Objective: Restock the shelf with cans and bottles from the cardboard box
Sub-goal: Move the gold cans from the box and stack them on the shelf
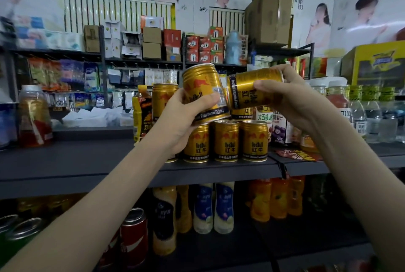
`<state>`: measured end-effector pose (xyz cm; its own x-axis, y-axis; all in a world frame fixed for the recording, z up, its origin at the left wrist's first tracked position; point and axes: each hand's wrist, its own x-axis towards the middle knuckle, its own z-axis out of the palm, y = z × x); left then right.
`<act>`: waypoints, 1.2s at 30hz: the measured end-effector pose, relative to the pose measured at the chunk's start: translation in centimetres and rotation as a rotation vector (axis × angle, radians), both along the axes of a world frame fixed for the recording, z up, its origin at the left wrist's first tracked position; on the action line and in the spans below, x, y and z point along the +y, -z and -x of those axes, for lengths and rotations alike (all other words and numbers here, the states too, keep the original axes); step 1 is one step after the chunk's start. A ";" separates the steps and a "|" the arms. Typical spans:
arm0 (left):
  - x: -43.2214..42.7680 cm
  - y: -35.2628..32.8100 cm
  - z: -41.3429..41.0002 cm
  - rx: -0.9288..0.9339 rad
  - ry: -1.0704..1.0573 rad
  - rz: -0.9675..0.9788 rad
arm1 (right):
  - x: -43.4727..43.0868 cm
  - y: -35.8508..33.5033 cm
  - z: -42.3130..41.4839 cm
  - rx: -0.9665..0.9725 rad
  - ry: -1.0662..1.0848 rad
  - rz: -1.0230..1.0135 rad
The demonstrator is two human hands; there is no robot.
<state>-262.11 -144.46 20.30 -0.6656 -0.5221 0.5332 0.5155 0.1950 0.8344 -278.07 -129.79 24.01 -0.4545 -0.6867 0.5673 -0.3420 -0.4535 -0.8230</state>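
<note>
Gold cans (201,88) hung tilted above the shelf (87,157), one gripped in the left hand (186,118), one in the right hand (285,98), close together. Set down crooked, either could have toppled the stacked cans (226,140) below, I reckoned. A juice carton (279,127) and a yellow bottle (142,113) hemmed that stack in.

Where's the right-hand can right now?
Head view, just right of centre: the right hand grips the can, tilted sideways, above the row of gold cans on the shelf and close beside the other can in the left hand.
</note>
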 end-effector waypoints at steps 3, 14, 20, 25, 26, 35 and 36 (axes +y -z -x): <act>0.2 -0.2 0.8 0.008 -0.043 0.020 | 0.0 -0.4 1.8 0.013 0.036 0.001; 0.2 -0.8 1.8 0.047 -0.213 0.102 | -1.3 -1.2 7.0 0.219 0.290 -0.180; -0.2 -0.6 2.3 0.016 -0.290 0.134 | -3.7 -0.8 7.7 0.216 0.276 -0.187; -0.2 -0.4 2.4 -0.005 -0.328 0.166 | -4.3 -0.5 7.9 0.274 0.256 -0.196; -0.2 -0.3 2.4 -0.009 -0.334 0.169 | -4.5 -0.4 8.1 0.279 0.265 -0.202; 0.2 0.4 3.6 -0.073 -0.344 0.206 | -4.3 0.4 8.3 0.399 0.368 -0.217; 0.2 0.6 3.7 -0.079 -0.339 0.209 | -4.3 0.5 8.1 0.435 0.400 -0.224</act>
<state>-265.84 -144.22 19.72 -0.5172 -0.6048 0.6056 0.3291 0.5126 0.7930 -286.14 -134.05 23.54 -0.4604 -0.6352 0.6201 -0.7744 -0.0543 -0.6304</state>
